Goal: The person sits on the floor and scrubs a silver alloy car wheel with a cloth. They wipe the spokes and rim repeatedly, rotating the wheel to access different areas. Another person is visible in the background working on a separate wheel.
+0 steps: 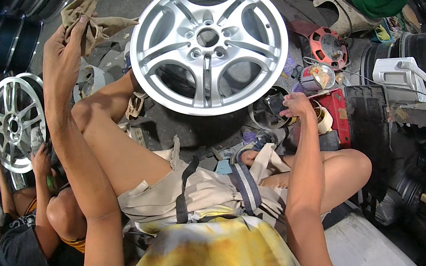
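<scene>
A large silver alloy wheel rim (203,65) with paired spokes and a round centre hole lies in front of me, its face turned up. My left hand (69,40), raised to the left of the rim, is closed on a crumpled tan cloth (82,17). One end of the cloth reaches toward the rim's edge. Just off the rim's lower right side is my right hand (297,105), fingers curled together. Whatever they hold, if anything, is too small to make out. Beneath that hand sits a dark container (275,101).
At right stand a paint can (317,77), a red-orange round part (328,47), a red box (338,109) and a white appliance (400,75). Another person at lower left handles a second silver rim (15,124). Dark rims line both sides. A white lid (376,264) lies lower right.
</scene>
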A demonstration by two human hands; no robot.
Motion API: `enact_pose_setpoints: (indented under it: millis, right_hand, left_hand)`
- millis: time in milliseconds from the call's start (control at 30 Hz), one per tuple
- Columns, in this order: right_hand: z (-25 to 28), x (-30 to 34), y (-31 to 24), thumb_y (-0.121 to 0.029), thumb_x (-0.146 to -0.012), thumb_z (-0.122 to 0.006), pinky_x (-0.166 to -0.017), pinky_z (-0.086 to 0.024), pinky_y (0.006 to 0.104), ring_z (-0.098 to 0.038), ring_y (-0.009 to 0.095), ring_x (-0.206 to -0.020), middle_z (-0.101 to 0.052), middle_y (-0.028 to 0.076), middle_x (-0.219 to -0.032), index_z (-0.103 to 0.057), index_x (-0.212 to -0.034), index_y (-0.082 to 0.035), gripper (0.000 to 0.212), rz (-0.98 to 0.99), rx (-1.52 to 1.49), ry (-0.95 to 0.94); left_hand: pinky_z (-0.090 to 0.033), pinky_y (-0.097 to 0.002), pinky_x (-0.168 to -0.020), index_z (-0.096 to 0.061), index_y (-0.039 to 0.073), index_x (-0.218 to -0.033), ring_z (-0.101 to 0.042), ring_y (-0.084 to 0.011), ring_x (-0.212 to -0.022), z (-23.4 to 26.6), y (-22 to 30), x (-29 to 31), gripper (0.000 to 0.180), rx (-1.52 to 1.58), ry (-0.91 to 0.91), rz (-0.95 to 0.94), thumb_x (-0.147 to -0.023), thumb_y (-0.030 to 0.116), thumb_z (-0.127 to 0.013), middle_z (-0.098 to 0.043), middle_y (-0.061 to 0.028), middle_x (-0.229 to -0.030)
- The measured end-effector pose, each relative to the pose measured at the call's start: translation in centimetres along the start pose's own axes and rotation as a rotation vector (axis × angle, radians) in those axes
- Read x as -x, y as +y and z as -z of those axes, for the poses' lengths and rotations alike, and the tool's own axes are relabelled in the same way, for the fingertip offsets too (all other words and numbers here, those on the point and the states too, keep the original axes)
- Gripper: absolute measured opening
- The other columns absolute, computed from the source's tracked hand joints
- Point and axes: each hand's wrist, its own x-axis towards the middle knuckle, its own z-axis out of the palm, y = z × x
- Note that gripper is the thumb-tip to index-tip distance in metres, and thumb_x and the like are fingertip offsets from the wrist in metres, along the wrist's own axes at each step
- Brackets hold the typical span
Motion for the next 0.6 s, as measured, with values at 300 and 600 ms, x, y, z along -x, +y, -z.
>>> enact_pose_setpoints:
  millis: [300, 600]
  right_hand:
    - [0.7, 2.5, -2.1, -0.007, -0.081, -0.075, -0.051, -0.054, 0.0271, -0.072, 0.018, -0.063, -0.071, 0.008, -0.075, -0.071, -0.09, -0.001, 0.012, 0.027, 0.038, -0.039]
    - [0.7, 0.7, -0.7, -0.002, -0.083, -0.067, -0.052, -0.056, 0.0285, -0.074, 0.021, -0.069, -0.072, 0.01, -0.087, -0.069, -0.098, 0.003, 0.016, 0.043, 0.027, 0.036]
  left_hand:
    - [-0.053, -0.024, -0.079, -0.064, -0.007, -0.12, -0.066, -0.0108, -0.09, -0.4, 0.3, 0.3, 0.035, -0.006, 0.005, 0.022, -0.102, 0.023, -0.057, -0.07, -0.0109, -0.105]
    - [-0.053, -0.0242, -0.078, -0.064, -0.007, -0.12, -0.065, -0.01, -0.09, -0.4, 0.2, 0.1, 0.036, 0.039, -0.071, 0.002, -0.101, 0.024, -0.057, -0.07, -0.0096, -0.103]
